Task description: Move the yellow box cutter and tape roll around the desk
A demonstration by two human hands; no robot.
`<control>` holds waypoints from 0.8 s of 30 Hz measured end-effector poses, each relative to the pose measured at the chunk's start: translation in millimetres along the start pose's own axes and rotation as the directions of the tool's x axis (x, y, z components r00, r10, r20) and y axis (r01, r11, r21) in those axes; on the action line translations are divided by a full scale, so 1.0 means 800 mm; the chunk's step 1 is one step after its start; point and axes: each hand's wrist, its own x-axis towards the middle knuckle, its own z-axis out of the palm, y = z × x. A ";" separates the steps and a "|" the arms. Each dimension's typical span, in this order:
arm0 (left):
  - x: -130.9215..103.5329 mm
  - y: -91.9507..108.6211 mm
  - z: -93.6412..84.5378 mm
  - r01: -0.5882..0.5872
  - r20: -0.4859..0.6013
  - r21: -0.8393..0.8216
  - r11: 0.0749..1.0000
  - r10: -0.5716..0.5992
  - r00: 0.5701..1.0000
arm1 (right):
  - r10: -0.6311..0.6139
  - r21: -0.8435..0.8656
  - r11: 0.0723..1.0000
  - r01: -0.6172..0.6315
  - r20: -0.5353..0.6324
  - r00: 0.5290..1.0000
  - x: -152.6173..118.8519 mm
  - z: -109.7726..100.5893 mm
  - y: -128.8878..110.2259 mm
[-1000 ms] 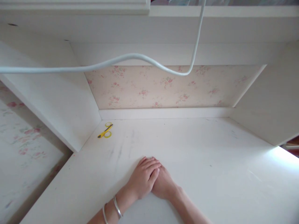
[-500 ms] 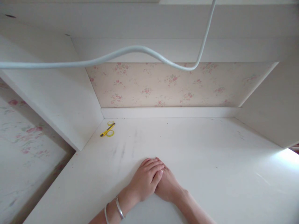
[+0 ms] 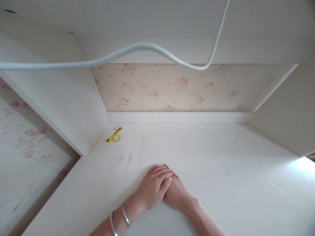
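Both my hands rest flat on a white desk (image 3: 221, 170) near its front middle. My left hand (image 3: 154, 186) lies palm down on top of my right hand (image 3: 178, 195), covering its fingers. Neither hand holds anything. Two silver bangles (image 3: 119, 219) circle my left wrist. At the back left corner of the desk lies a yellow utility knife (image 3: 113, 134) between two small yellow tape rolls, well away from my hands.
A white cable (image 3: 137, 49) hangs in a sagging curve across the upper view. White side panels (image 3: 61, 98) wall the desk on the left and right, with floral wallpaper (image 3: 177, 87) behind. A shelf spans overhead.
My hands have stayed stacked in the same spot. The camera has tilted slightly, so the scene shifted a little upward and rightward in view.
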 end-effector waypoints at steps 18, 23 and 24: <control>-0.006 0.004 -0.005 -0.020 0.017 0.128 0.992 0.018 1.000 | -0.048 -0.062 0.997 0.046 -0.028 0.998 -0.003 -0.003 -0.020; -0.009 0.001 -0.010 -0.086 0.114 0.153 0.984 0.069 0.991 | -0.016 -0.066 0.998 0.016 -0.010 1.000 -0.005 -0.007 -0.025; -0.009 0.000 -0.011 -0.092 0.126 0.157 0.983 0.073 0.989 | -0.008 -0.053 0.999 0.007 -0.010 1.000 -0.005 -0.008 -0.024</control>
